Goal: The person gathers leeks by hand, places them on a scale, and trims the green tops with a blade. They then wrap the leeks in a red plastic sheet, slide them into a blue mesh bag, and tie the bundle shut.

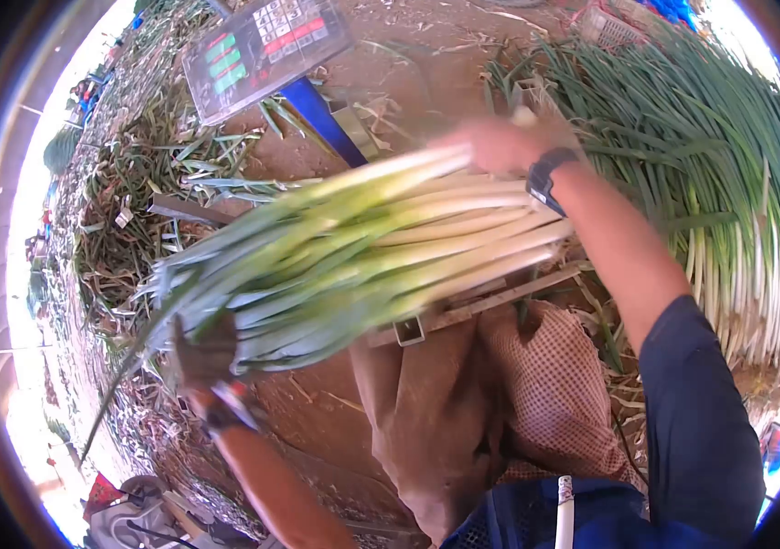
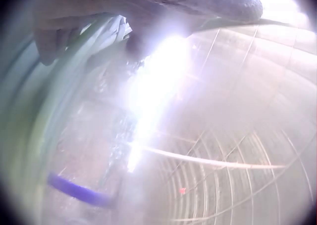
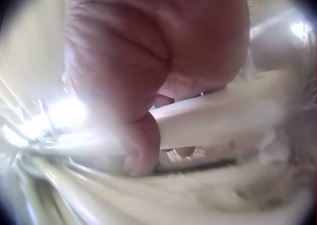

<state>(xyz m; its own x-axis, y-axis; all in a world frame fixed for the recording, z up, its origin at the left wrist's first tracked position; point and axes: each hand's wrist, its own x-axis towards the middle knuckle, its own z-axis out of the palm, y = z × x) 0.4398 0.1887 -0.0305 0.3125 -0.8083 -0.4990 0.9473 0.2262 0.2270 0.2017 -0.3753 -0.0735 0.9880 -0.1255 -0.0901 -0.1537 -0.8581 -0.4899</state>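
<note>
A thick bundle of long green onions [image 1: 381,247] lies across a low metal frame [image 1: 509,295], leaves to the left and white ends to the right. My right hand [image 1: 504,146], blurred, is at the white ends on the far side. In the right wrist view its fingers [image 3: 143,148] curl round a white stalk [image 3: 213,116] above the other stalks. My gloved left hand [image 1: 207,352] is by the leaf tips, thumb and fingers spread apart. In the left wrist view, its fingers [image 2: 47,47] lie against the leaves [image 2: 54,96].
A scale display [image 1: 266,55] on a blue post [image 1: 326,119] stands behind the bundle. More green onions [image 1: 710,165] form a large pile at right. Leaf scraps [image 1: 134,210] litter the ground at left. A plastic crate [image 1: 605,27] sits at the far right.
</note>
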